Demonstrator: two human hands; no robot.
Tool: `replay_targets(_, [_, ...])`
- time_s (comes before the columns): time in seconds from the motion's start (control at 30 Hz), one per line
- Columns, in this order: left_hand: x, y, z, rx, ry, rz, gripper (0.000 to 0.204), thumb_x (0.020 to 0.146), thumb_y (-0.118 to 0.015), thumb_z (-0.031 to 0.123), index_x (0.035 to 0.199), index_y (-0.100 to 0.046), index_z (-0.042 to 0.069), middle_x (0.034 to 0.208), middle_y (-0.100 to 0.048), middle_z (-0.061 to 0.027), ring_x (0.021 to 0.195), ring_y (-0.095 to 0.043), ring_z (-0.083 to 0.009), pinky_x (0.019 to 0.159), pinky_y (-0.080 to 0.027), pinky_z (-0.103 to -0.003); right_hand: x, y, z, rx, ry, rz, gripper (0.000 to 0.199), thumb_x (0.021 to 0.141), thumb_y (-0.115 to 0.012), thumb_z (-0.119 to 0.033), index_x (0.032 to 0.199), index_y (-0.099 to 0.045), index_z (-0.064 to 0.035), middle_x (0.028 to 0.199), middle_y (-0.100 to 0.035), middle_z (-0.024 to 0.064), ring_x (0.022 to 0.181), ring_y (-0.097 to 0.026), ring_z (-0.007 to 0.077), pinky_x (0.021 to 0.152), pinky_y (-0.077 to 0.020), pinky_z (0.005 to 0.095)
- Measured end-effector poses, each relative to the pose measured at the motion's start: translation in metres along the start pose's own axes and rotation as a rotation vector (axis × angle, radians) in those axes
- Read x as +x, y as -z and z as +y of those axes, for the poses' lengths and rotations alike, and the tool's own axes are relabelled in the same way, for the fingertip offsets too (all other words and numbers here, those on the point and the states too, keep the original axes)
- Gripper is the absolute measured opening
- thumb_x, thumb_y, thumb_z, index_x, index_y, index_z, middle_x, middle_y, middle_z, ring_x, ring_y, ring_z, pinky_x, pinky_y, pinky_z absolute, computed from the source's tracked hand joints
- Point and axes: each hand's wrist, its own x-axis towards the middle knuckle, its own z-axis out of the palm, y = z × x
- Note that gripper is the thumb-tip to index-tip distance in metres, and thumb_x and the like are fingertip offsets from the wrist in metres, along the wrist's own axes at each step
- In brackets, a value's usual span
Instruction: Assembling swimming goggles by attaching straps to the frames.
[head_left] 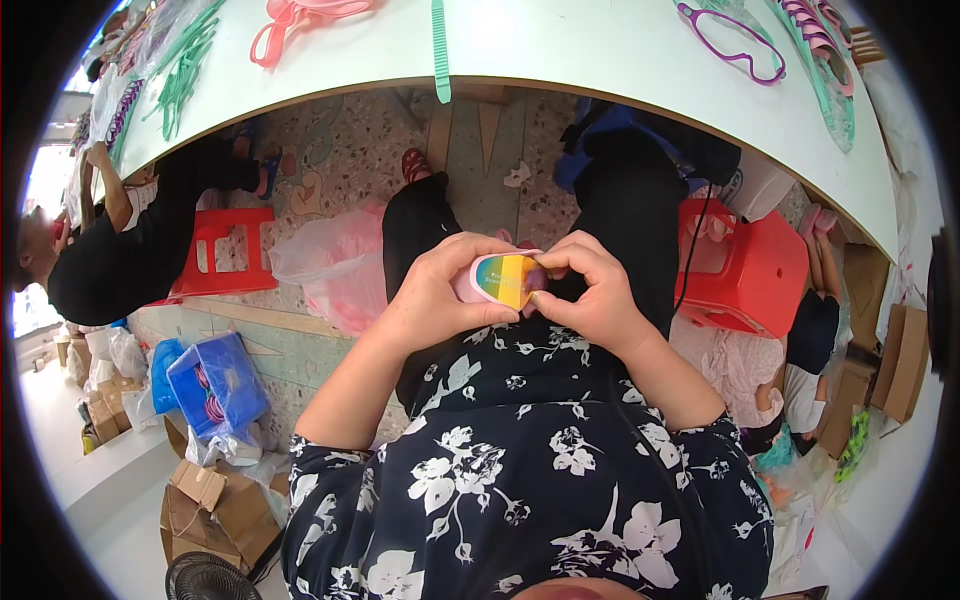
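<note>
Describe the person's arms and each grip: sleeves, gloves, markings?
The left grip and right grip are human hands without gloves; no rings or wristbands show. The forearms are uncovered. Dark fabric sleeves with white floral print end near the elbows.

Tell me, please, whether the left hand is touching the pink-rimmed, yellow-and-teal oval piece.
Touching: the head view shows the left hand gripping the pink-rimmed piece, thumb against its edge.
</note>
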Motion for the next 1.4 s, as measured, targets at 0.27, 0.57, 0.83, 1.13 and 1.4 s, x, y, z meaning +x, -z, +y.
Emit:
replay_targets(0.27, [0.002,-0.002,-0.002,0.099,-0.151,-0.030,0.068,0.062,-0.095,0.020,0.123,-0.069,0.006,0.116,-0.070,-0.0108,0.108,-0.066,-0.0255,0.095,-0.052,-0.037,0.000,0.007,-0.001,0.032,-0.018,-0.066,0.031,0.074,-0.082,-0.005,0.102,-0.070,-0.0020,0.101,-0.063,0.0069,0.087,-0.059,0.0141,0.079,-0.0496,0.0274])
replay_targets(0.57, [-0.006,-0.001,-0.010,-0.351,-0.082,-0.021,0.071,0.059,-0.098,0.022,0.122,-0.070,0.002,0.112,-0.067,-0.0072,0.108,-0.063,-0.0189,0.095,-0.048,-0.034,0.000,0.010,-0.005,0.683,-0.262,-0.143,0.030,0.090,-0.073,-0.009,0.117,-0.066,0.0022,0.118,-0.062,0.0082,0.106,-0.060,0.0159,0.093,-0.0497,0.0311])
replay_targets(0.83, [-0.007,-0.004,-0.002,-0.409,-0.050,-0.034,0.069,0.061,-0.097,0.024,0.121,-0.070,0.002,0.113,-0.067,-0.0073,0.106,-0.062,-0.0184,0.095,-0.047,-0.033,-0.002,0.012,0.002,0.817,-0.386,-0.145,0.021,0.091,-0.071,-0.003,0.111,-0.073,0.0013,0.102,-0.067,0.0091,0.091,-0.066,0.0149,0.079,-0.0545,0.0259])
replay_targets(1.13, [-0.011,-0.011,-0.008,-0.584,0.065,0.041,0.067,0.067,-0.093,0.016,0.126,-0.065,-0.001,0.121,-0.065,-0.0085,0.112,-0.063,-0.0174,0.098,-0.049,-0.032,-0.003,0.002,0.004,0.268,0.023,0.050,0.023,0.089,-0.075,-0.009,0.111,-0.077,-0.0059,0.102,-0.067,0.0067,0.093,-0.065,0.0175,0.085,-0.0503,0.0281])
replay_targets(1.4, [-0.013,-0.007,-0.012,-0.571,0.108,0.103,0.065,0.068,-0.091,0.014,0.126,-0.064,-0.001,0.119,-0.062,-0.0069,0.110,-0.062,-0.0165,0.097,-0.049,-0.031,-0.001,0.004,-0.003,-0.017,0.227,-0.091,0.060,0.079,-0.081,-0.021,0.133,-0.063,-0.0034,0.107,-0.061,0.0138,0.095,-0.063,0.0268,0.084,-0.0510,0.0346])
